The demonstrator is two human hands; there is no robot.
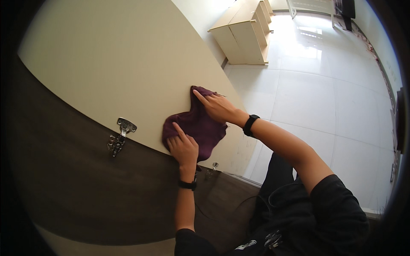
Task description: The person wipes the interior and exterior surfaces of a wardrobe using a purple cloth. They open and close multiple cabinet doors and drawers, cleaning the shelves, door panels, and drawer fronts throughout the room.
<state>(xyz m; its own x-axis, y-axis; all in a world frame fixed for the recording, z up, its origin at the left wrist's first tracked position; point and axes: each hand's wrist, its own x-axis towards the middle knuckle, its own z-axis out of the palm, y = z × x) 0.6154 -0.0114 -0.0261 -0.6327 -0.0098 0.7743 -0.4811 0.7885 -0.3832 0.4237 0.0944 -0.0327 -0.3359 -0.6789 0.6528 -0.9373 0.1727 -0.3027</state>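
Observation:
A dark maroon cloth [200, 132] lies bunched against the cream cabinet door [128, 64], near its lower edge. My left hand [183, 147] holds the lower left part of the cloth to the panel, index finger stretched out and the other fingers bent. Farther up and to the right, my right hand [220, 106] grips the cloth's upper end, its index finger pointing along the fabric. The undersides of both hands are hidden. A metal hinge [124, 130] sits on the door edge left of my left hand, and a smaller hinge [212, 168] is below the cloth.
Beneath the door edge is a dark brown cabinet interior [106, 192]. A pale wooden shelf unit [241, 38] stands at the back, beside the wall. Large glossy white tiles cover the floor [303, 98] on the right. Thin dark cords hang near my body.

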